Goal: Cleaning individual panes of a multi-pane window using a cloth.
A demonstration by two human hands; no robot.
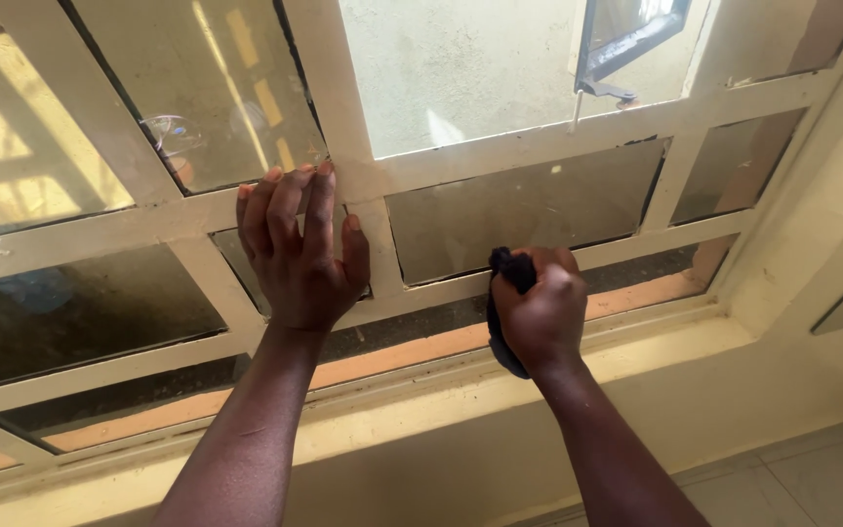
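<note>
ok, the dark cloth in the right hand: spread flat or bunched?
Bunched. The dark cloth is wadded in the right hand, whose fingers are closed around it, against the window frame.

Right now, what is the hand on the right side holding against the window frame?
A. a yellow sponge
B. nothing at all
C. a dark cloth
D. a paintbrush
C: the right hand is closed around a bunched dark cloth, pressed at the cream window frame, while the left hand lies flat and empty on the frame.
</note>
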